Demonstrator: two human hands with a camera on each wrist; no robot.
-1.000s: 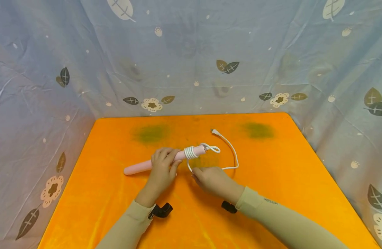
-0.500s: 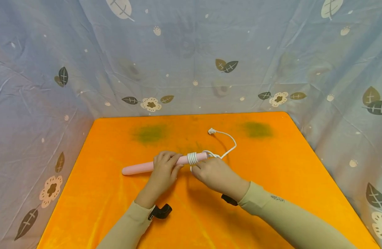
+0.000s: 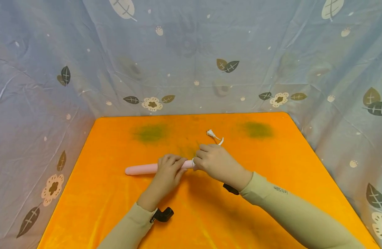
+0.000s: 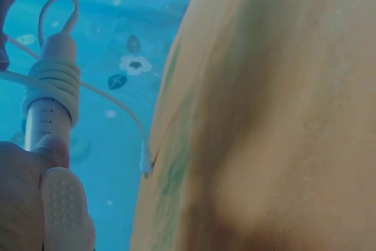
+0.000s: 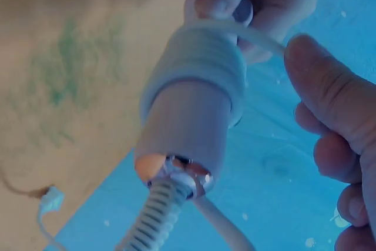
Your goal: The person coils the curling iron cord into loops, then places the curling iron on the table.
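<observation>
Two hands point(image 3: 170, 169) point(image 3: 220, 164) hold one pink wand point(image 3: 142, 169), one cord point(image 5: 191, 63).

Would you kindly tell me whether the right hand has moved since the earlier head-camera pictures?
Yes; in the head view the right hand has moved up the picture, nearer the far edge of the orange table.

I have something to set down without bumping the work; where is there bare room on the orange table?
The orange table is bare on its right, between the right sleeve, plug and right curtain, and on its left, between the pink wand and left curtain. The middle is crowded: left hand, right hand, wand and white cord meet there.
</observation>
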